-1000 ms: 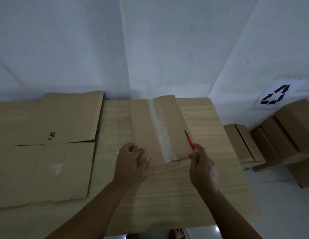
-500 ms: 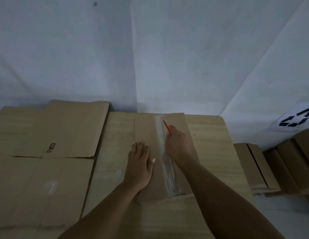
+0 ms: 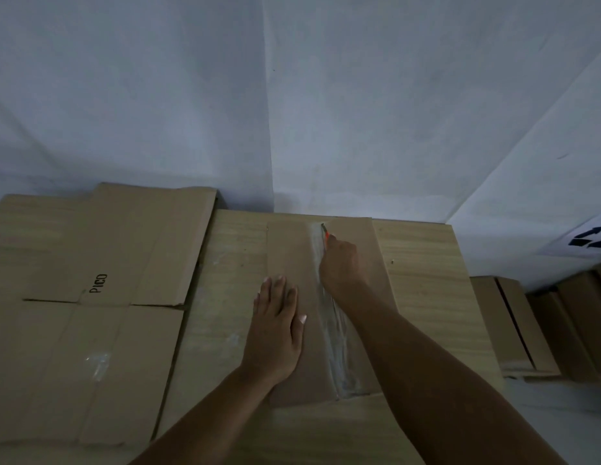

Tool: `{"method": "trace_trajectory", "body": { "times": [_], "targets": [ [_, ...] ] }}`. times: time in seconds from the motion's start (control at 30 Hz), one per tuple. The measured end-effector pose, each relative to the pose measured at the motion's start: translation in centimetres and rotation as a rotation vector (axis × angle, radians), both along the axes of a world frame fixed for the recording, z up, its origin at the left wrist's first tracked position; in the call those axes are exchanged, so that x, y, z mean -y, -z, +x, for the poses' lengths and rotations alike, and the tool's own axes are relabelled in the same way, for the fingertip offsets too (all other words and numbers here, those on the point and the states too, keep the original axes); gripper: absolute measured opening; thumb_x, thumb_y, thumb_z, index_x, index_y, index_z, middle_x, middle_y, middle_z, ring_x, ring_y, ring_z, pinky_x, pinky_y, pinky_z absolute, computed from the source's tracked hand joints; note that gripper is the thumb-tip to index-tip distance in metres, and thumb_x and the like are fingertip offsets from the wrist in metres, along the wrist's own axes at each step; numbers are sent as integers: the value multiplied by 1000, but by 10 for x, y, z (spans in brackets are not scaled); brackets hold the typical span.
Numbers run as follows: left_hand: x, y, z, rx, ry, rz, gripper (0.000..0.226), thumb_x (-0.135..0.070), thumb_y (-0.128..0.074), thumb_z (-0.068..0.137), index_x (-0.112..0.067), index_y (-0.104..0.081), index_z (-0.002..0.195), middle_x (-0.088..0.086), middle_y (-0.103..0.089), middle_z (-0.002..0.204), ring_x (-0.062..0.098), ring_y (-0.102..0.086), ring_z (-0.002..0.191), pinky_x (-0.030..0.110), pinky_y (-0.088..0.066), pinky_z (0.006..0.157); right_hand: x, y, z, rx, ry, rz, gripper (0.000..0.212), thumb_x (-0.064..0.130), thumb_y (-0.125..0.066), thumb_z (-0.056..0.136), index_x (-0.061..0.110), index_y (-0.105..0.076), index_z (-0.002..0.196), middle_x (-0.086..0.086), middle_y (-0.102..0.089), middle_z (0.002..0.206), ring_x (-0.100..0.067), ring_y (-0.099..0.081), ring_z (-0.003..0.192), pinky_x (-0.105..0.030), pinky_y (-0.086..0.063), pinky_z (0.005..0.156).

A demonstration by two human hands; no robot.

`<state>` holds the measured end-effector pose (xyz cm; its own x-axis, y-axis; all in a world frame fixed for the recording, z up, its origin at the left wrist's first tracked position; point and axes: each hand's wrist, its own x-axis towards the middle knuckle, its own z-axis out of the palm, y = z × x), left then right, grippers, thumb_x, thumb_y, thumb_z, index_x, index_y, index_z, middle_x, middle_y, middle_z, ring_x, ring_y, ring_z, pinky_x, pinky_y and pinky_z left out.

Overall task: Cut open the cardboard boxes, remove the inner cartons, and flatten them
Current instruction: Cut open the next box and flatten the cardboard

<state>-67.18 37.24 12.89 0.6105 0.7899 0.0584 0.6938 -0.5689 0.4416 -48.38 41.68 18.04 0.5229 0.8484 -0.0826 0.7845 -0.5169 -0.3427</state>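
right hand (image 3: 342, 266) | cutter (image 3: 325, 233) nearer box (image 3: 292, 250) far edge

A brown cardboard box (image 3: 289, 250) lies flat on the wooden table, closed, with a strip of clear tape (image 3: 332, 330) along its middle seam. An orange cutter (image 3: 325, 233) has its blade tip on the far end of the tape, just beyond the fingers

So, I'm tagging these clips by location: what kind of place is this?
Probably a packing or recycling work corner: flattened cardboard lies on a wooden table, more boxes are stacked against the wall, and a recycling sign hangs above them.
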Motion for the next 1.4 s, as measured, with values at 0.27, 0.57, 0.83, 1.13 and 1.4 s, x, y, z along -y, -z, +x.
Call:
{"method": "trace_trajectory", "body": {
  "times": [0.27, 0.57, 0.83, 1.13, 1.4],
  "targets": [
    [1, -2, 5, -58, -48, 50, 61, -42, -16, 103, -12, -32, 154, 6, -11, 166, 26, 6, 153, 42, -1, 123, -12, -16, -4, 34, -30, -126, 35, 6, -45, 95, 6, -61, 126, -15, -69, 109, -33, -68, 98, -30, -40, 66],
    [1, -8, 8, -99, -63, 51, 65, -42, -10, 101, -13, -34, 153, 8, -17, 165, 30, -2, 154, 44, -5, 124, 67, -14, -21, 11, -143, -246, 20, 14, -46, 95, 9, -64, 104, -12, -66, 101, -29, -65, 92, -30, -41, 68],
    [4, -15, 15, -133, -50, 86, 50, -21, -30, 103, 1, -40, 147, 20, -35, 157, 33, -22, 150, 46, -17, 122, 166, -24, -59, -11, -193, -320, 33, 17, -48, 95, 13, -61, 125, -6, -63, 103, -27, -65, 90, -31, -47, 71],
    [7, -9, 17, -166, -26, 5, 57, -31, -24, 107, 2, -28, 153, 20, -19, 163, 32, -7, 153, 49, -11, 124, 245, -49, -99, -100, -38, -282, 36, 16, -36, 103, 20, -57, 131, -5, -68, 110, -22, -66, 97, -27, -42, 70],
    [15, -9, 15, -152, 9, 7, 57, -32, -21, 107, -1, -22, 155, 15, -13, 165, 27, 0, 154, 44, -5, 125, 276, -55, -136, -143, 6, -357, 52, 16, -30, 105, 13, -23, 157, -9, -58, 123, -24, -61, 105, -33, -48, 85]
  ]
}}
